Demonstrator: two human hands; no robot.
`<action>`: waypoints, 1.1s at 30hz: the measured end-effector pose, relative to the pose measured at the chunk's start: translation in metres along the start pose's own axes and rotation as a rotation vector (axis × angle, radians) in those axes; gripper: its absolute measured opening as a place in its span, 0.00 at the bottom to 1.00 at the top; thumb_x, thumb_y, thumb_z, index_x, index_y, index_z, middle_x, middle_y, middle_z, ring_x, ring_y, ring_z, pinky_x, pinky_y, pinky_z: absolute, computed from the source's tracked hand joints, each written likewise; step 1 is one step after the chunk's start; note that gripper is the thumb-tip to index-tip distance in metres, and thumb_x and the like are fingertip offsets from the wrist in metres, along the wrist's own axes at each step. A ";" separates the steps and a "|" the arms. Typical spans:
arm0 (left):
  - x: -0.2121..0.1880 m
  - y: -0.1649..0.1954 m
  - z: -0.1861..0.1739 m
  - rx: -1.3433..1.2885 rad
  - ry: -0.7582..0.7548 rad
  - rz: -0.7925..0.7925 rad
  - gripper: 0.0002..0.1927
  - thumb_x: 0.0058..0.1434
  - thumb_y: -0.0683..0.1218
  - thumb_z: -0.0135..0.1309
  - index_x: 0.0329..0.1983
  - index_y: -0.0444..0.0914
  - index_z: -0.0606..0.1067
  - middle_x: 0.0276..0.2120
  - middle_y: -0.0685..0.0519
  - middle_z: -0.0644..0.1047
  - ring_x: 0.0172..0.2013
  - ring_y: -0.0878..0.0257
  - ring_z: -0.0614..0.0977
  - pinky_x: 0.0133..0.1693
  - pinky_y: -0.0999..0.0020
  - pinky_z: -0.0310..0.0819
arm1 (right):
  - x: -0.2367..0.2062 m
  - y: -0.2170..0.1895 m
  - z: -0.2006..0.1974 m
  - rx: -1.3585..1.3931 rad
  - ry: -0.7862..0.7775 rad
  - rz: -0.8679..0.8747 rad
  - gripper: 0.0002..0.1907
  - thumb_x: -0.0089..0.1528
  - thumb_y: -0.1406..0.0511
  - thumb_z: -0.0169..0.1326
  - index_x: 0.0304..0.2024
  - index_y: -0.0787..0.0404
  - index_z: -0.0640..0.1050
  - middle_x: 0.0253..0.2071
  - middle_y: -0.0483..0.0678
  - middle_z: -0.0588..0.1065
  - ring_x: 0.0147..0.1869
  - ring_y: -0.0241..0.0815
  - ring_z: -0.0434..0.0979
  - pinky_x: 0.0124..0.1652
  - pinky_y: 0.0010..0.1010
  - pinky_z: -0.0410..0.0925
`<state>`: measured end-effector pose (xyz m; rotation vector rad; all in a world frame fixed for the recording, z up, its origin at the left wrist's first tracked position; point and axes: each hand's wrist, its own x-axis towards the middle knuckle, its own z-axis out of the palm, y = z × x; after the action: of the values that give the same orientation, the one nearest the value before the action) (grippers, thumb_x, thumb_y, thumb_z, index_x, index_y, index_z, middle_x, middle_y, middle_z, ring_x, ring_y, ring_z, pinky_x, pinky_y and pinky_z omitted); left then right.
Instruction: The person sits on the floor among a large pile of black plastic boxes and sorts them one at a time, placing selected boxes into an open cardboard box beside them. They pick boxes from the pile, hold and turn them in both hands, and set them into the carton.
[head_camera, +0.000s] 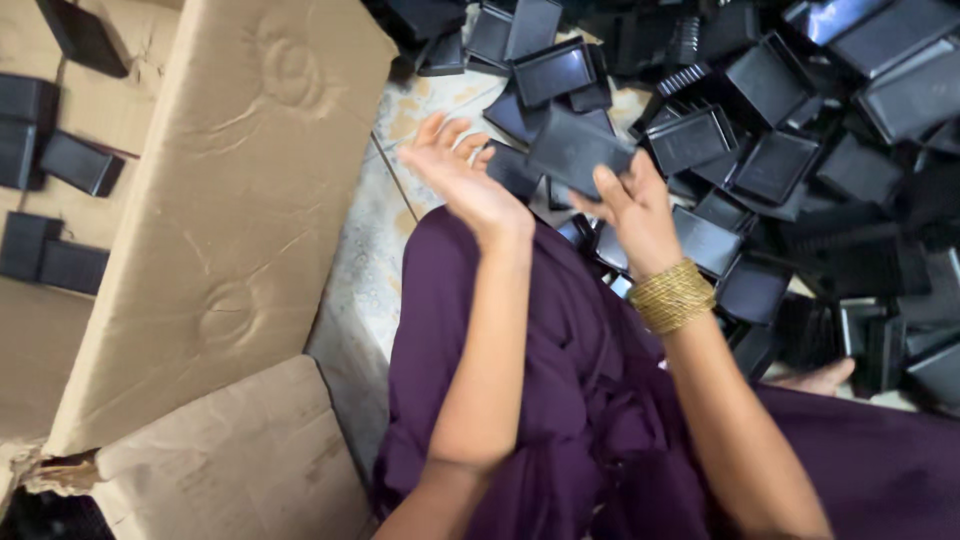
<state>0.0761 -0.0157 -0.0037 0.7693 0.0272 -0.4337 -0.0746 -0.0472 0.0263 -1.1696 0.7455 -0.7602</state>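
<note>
Right hand (632, 205): pinching a flat black rectangular plastic tray (578, 150), held above the lap.
Left hand (462, 172): fingers spread, empty, beside the tray.
Behind: heap of black plastic trays (790, 150) on floor.
Left: brown cardboard box flap (240, 200).

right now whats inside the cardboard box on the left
A few black plastic trays lie on the floor of the cardboard box. The open flap covers the rest.

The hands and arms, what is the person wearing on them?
Both forearms are bare, with no sleeves and no gloves. The right hand has a thick stack of thin gold bangles around its wrist. The left hand wears nothing that shows, no ring or bracelet.
</note>
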 end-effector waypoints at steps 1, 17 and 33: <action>0.008 0.007 -0.005 -0.110 0.068 -0.059 0.30 0.74 0.66 0.29 0.54 0.38 0.68 0.38 0.52 0.73 0.33 0.64 0.72 0.38 0.70 0.66 | 0.014 -0.001 0.018 0.082 -0.004 -0.043 0.18 0.71 0.67 0.49 0.61 0.68 0.65 0.56 0.51 0.77 0.55 0.45 0.82 0.53 0.36 0.78; 0.038 -0.020 -0.051 -0.421 0.063 -0.407 0.17 0.68 0.59 0.43 0.46 0.43 0.71 0.39 0.54 0.75 0.35 0.59 0.75 0.42 0.59 0.70 | 0.212 0.017 0.030 -1.585 -0.010 -0.366 0.24 0.63 0.52 0.62 0.45 0.68 0.80 0.40 0.66 0.78 0.44 0.66 0.80 0.43 0.53 0.72; 0.037 -0.038 -0.046 -0.312 -0.048 -0.409 0.10 0.71 0.51 0.48 0.45 0.40 0.71 0.38 0.53 0.74 0.35 0.61 0.73 0.41 0.64 0.68 | 0.241 0.065 -0.059 -2.114 -0.035 0.085 0.13 0.65 0.64 0.59 0.50 0.62 0.78 0.44 0.60 0.79 0.47 0.59 0.81 0.42 0.50 0.73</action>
<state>0.1009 -0.0225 -0.0693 0.4425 0.2054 -0.8153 0.0148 -0.2641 -0.0770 -2.8910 1.5752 0.5237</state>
